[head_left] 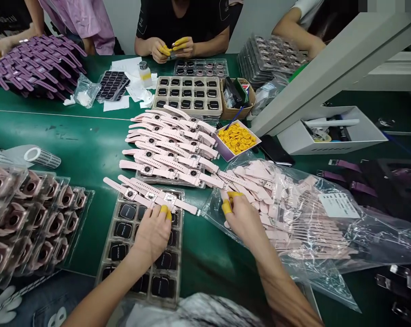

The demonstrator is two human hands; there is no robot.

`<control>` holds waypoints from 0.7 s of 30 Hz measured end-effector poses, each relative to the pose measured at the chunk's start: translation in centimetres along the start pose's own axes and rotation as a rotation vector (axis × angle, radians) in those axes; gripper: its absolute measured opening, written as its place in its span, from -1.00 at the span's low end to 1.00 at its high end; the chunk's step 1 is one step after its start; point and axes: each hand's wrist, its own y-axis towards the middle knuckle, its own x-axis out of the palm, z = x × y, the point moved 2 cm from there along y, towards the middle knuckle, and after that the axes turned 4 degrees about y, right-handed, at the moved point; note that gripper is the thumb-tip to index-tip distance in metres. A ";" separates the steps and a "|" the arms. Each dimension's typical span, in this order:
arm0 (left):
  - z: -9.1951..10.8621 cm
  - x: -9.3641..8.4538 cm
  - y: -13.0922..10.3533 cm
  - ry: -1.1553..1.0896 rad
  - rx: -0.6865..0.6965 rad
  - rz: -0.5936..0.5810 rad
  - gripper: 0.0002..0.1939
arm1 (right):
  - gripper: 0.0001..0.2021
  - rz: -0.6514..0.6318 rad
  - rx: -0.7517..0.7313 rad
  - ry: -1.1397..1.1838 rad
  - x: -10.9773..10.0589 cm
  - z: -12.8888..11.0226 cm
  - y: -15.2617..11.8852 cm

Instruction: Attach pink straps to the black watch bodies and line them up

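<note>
My left hand [154, 229], with a yellow finger cot, rests its closed fingers at a pink-strapped watch [170, 199] over a tray of black watch faces [163, 286]. Whether the fingers grip the watch is hidden. My right hand [241, 213], with yellow cots on two fingers, pinches a pink strap [225, 194] at the mouth of a clear plastic bag [379, 231] full of pink straps. Beyond both hands lies a stack of assembled pink-strapped watches [171, 145], laid in rows on trays.
Trays of pink watch cases [28, 218] stand at left. A box of yellow finger cots [237, 138], a black phone [276, 150] and a white bin [335, 143] are at right, near a slanted metal post [328, 68]. Across the table a person's hands [173, 49] work.
</note>
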 end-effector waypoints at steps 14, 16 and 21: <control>-2.0 -2.2 0.9 -0.963 -0.054 0.267 -0.64 | -0.66 -0.748 -0.022 1.463 3.3 -8.4 -5.6; -1.5 -1.5 1.5 -0.913 0.062 0.320 -0.56 | -0.66 -0.749 -0.053 1.478 4.0 -8.8 -5.5; -1.3 -0.5 1.6 -0.836 0.215 0.403 -0.48 | -0.67 -0.751 -0.023 1.525 5.0 -8.1 -5.3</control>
